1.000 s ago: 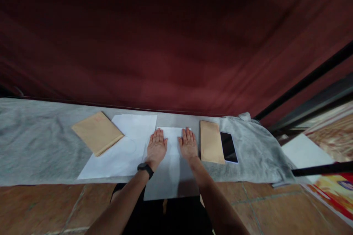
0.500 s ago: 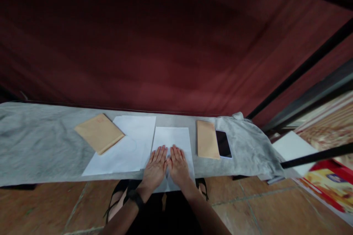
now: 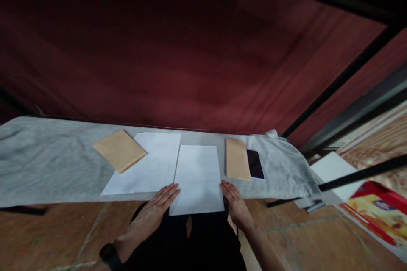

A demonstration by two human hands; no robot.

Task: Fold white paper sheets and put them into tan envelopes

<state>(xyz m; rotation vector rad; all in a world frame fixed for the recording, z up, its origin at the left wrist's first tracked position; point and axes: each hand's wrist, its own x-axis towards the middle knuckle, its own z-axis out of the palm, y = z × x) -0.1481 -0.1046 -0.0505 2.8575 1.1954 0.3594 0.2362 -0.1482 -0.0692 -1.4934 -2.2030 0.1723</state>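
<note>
A white sheet of paper lies in front of me, its near end jutting past the table's front edge. My left hand rests at its lower left edge, fingers stretched out flat and tips touching the paper. At the opposite edge my right hand lies with fingers extended, their tips at the paper's side. The thumbs are hard to make out. To the left are more white sheets, partly under a stack of brown envelopes. A brown envelope and a dark-screened phone lie side by side on the right.
A grey cloth covers the narrow table. Behind it hangs a dark red panel. Black metal bars cross the right side. A red and yellow box stands at the lower right, above the tiled floor.
Both hands have moved apart from the middle of the sheet, the left to its left edge and the right to its right edge. The view has shifted slightly.
</note>
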